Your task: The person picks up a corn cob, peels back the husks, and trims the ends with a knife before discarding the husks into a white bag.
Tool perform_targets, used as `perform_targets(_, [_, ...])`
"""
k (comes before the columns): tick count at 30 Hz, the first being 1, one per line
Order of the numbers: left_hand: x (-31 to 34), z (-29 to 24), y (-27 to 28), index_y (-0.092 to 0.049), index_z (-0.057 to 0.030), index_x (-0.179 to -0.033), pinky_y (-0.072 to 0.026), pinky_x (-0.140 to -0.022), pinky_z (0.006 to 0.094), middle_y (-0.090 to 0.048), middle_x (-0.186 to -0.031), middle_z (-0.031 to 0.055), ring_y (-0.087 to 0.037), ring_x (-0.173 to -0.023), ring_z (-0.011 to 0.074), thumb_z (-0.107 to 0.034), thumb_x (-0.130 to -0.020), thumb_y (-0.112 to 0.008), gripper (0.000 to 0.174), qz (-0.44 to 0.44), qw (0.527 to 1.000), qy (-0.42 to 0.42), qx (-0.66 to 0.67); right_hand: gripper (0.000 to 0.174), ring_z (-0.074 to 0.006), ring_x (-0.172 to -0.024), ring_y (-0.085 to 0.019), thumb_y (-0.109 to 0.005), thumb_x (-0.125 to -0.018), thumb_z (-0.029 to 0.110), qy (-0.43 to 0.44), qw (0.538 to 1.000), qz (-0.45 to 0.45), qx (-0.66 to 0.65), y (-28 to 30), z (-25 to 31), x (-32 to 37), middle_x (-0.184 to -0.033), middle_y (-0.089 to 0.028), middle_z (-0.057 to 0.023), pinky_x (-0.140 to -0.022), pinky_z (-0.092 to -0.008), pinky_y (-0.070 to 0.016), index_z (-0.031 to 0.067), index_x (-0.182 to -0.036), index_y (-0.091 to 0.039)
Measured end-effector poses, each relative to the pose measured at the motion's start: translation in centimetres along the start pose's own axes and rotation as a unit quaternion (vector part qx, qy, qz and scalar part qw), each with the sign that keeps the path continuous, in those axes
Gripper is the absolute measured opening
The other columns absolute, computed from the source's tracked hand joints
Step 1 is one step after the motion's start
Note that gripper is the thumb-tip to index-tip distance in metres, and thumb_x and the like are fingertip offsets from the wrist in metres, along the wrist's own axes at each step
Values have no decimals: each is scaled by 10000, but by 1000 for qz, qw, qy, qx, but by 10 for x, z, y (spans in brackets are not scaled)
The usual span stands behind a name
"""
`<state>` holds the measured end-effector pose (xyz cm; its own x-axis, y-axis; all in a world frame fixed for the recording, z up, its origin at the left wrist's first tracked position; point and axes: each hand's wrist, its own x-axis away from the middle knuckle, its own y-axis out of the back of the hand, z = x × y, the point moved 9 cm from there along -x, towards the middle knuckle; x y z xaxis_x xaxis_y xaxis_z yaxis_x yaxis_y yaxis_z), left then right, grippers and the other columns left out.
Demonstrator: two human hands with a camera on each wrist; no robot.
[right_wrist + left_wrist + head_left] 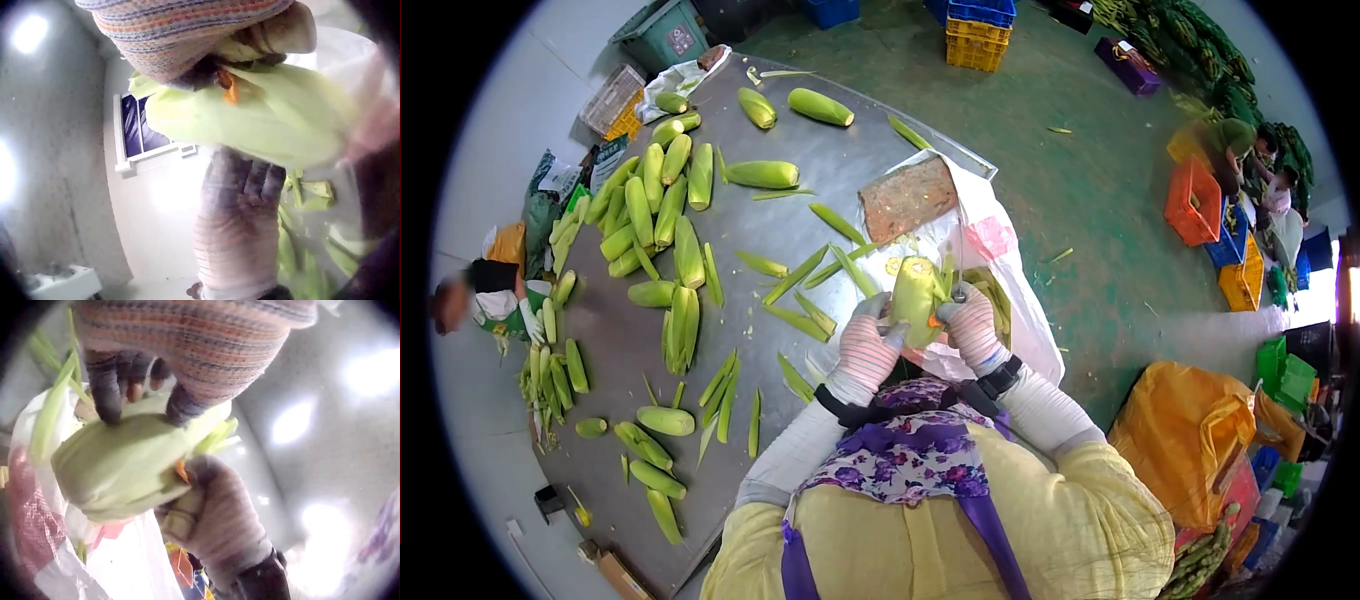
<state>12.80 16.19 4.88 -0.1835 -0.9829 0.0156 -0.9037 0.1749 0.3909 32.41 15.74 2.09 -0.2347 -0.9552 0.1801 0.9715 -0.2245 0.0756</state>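
Green-husked corn (pixel 914 300) is held upright in front of the body, its cut end facing up. My left hand (pixel 870 345) grips it from the left; fingers curl over the husk in the left wrist view. My right hand (pixel 975 325) is curled round a tool with a wooden handle (pixel 290 31), whose working end is hidden. The thumb of that hand lies against the husk (pixel 275 106), beside a small orange piece (pixel 230 87). Both hands wear striped gloves with dark fingertips.
Many ears of corn and loose husk strips lie across the metal table (pixel 730 250). A brown block (pixel 908 198) rests on a white sack (pixel 990 215) at the table's edge. Other people are at far left and far right, near crates (pixel 1193 200).
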Motion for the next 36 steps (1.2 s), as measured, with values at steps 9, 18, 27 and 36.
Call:
perform_targets(9, [-20,15,-17,-551,-3,-1228,-552,-846,304,-672,-1100,85,-658,-953,178,-111,-795,-822,523,8,910,147,387,260,-146,-730,-626,-677,-740,55,-211,947,166,-176,-33,20,36,-800,-656,-57,-634,-334,-541,15,-997,-665])
perform_targets(18, [-10,70,32,-507,-19,-1267,-465,-1075,495,-577,-1223,126,-576,-1175,290,-160,-814,-782,548,-85,705,219,669,389,-307,-911,-690,-607,-739,57,-168,958,-63,-221,106,-29,-23,-958,-691,-116,-772,-418,-588,-5,-1121,-648])
perform_targets(27, [-8,9,13,-430,-29,-1407,-496,-1041,448,-576,-1259,109,-580,-1189,268,-116,-772,-797,739,27,792,179,583,517,-291,-917,-681,-773,-782,323,27,960,201,192,-8,59,-9,-1031,-698,-203,-825,-370,-534,-38,-1139,-674])
perform_targets(36, [0,-2,9,-410,-48,-1451,-455,-1075,388,-574,-1309,74,-557,-1229,230,-88,-748,-811,810,96,829,134,535,398,-213,-751,-605,-795,-766,293,70,915,328,222,-54,68,6,-808,-621,-125,-711,-333,-498,-8,-991,-665])
